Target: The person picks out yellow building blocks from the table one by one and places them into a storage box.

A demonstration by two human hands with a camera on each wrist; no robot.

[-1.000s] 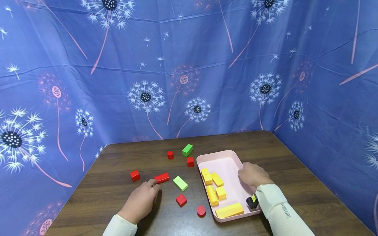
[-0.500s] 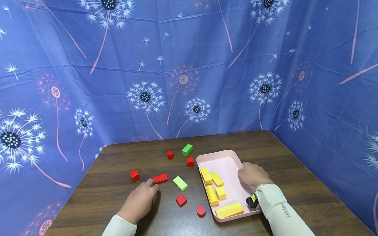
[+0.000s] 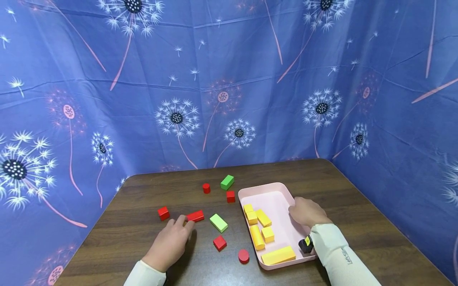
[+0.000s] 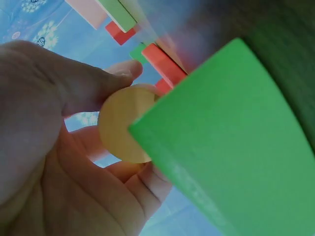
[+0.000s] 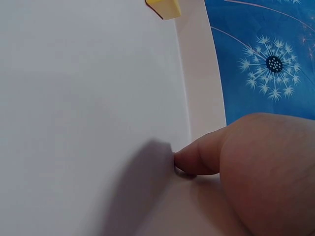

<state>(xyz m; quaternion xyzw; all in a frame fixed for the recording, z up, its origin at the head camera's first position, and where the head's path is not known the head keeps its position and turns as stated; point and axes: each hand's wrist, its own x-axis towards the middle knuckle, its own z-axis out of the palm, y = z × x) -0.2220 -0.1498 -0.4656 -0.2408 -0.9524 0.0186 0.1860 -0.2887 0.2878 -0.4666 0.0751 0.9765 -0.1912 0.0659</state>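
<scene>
In the head view my left hand (image 3: pixel 169 243) is low over the table, its fingertips beside a long red block (image 3: pixel 195 216). The left wrist view shows a yellow cylinder (image 4: pixel 120 123), round end towards the camera, between my thumb and curled fingers. A large green block (image 4: pixel 221 147) overlaps its edge there; my hand hides both from the head view. My right hand (image 3: pixel 308 211) grips the right wall of a pink tray (image 3: pixel 249 192), thumb inside. Inside the tray lie several yellow blocks (image 3: pixel 267 234), mostly along its left side and near end.
Left of the tray lie a light green block (image 3: pixel 218 223), a green block (image 3: pixel 227 182) and several red pieces, including a cube (image 3: pixel 163 213), a short cylinder (image 3: pixel 206 188) and a disc (image 3: pixel 243 256). A patterned blue cloth (image 3: pixel 214 99) hangs behind the table.
The left fingers have spread a little and lifted slightly, staying in nearly the same place. My right hand and the tray have not moved.
</scene>
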